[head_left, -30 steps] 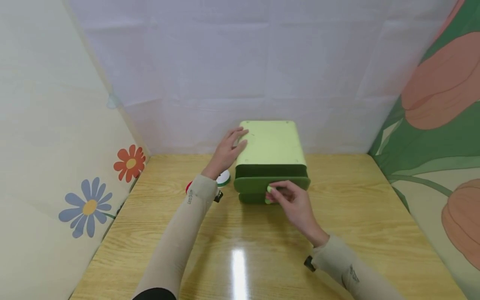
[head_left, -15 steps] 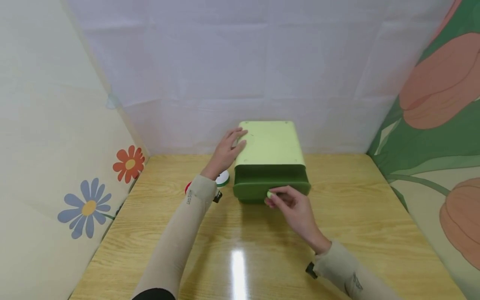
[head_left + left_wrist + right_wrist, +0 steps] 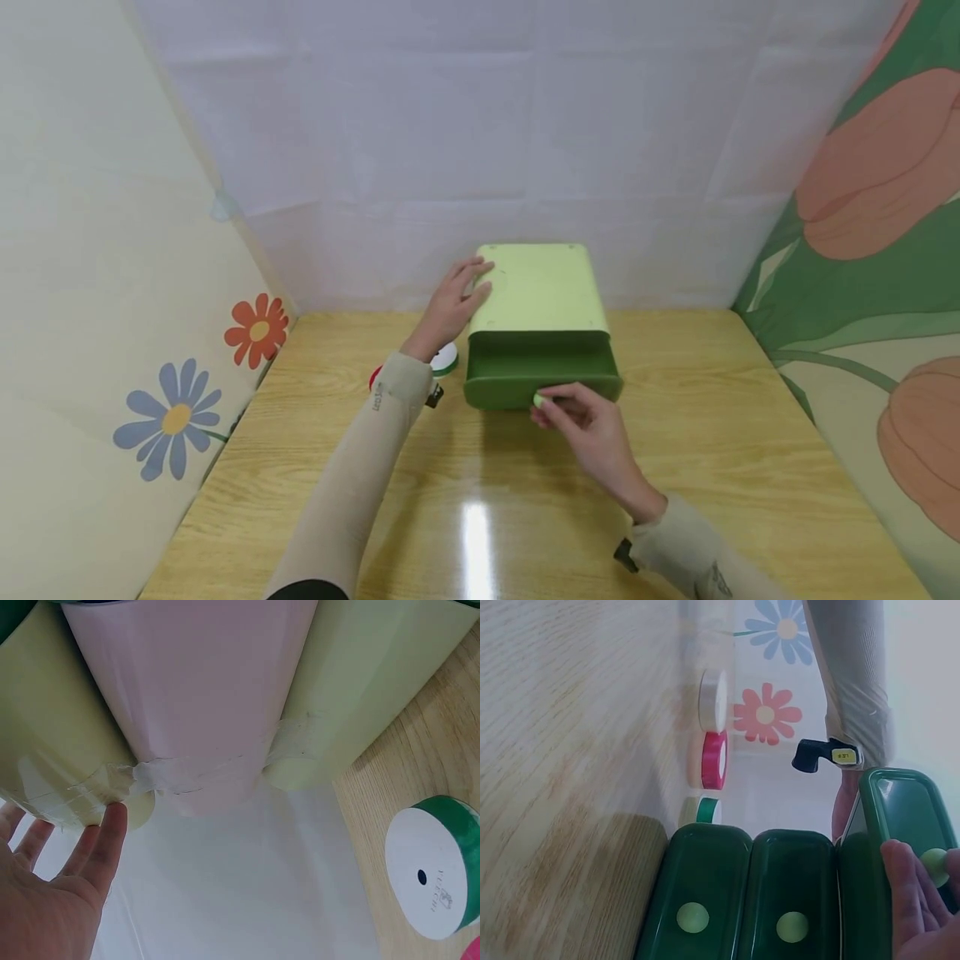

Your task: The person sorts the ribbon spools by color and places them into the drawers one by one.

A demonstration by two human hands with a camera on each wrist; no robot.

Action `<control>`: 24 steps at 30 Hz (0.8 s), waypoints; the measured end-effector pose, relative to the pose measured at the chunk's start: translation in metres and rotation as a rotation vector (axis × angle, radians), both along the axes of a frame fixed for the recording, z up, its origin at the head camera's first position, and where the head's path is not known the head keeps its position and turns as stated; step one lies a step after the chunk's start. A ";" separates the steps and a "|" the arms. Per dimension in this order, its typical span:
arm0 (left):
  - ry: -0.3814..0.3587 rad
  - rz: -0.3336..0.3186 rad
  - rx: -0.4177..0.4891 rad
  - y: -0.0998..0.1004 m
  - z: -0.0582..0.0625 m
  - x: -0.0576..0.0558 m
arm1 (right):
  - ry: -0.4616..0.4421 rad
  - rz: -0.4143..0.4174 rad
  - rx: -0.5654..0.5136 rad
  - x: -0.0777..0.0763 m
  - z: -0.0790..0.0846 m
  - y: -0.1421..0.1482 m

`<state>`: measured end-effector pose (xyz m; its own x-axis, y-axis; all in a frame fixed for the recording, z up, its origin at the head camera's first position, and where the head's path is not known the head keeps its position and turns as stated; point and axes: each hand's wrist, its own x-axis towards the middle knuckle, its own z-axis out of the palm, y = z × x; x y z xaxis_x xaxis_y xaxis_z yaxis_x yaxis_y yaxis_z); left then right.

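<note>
A small drawer cabinet [image 3: 540, 287] with a pale yellow-green top stands on the table near the back wall. Its top drawer [image 3: 495, 394], dark green, is pulled partway out, and the part of the inside that shows holds nothing. My right hand [image 3: 596, 433] pinches the round light-green knob [image 3: 934, 866] on that drawer's front. Two lower drawers [image 3: 791, 859] are closed in the right wrist view. My left hand [image 3: 448, 308] rests on the cabinet's upper left edge, fingers extended. In the left wrist view its fingertips touch the yellow tier [image 3: 56, 727], beside clear tape.
Left of the cabinet stands a green ribbon spool [image 3: 424, 877] with a white face. A pink spool [image 3: 714, 761] and a white spool [image 3: 712, 701] are lined up beyond it. The wooden table [image 3: 720, 450] meets white cloth behind and flowered panels on both sides.
The top drawer has slid farther out toward me, with my right hand moving along on its knob. More of the drawer's inside shows. My left hand has stayed on the cabinet.
</note>
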<state>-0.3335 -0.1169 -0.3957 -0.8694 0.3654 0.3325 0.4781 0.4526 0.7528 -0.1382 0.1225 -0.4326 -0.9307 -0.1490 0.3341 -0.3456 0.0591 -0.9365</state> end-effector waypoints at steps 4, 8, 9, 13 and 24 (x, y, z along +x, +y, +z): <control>-0.001 -0.001 0.005 0.000 0.001 0.001 | -0.003 0.012 -0.008 0.004 0.001 0.000; 0.000 -0.003 0.008 0.000 0.000 0.001 | -0.008 0.015 -0.009 0.007 0.001 0.001; 0.000 -0.003 0.007 0.000 0.000 0.001 | -0.009 0.013 -0.008 0.008 0.000 0.001; 0.001 -0.001 0.002 0.000 0.000 0.001 | 0.000 0.009 -0.013 0.011 -0.001 0.001; -0.002 -0.010 0.016 -0.001 0.000 0.001 | 0.016 0.020 -0.040 0.015 -0.004 0.002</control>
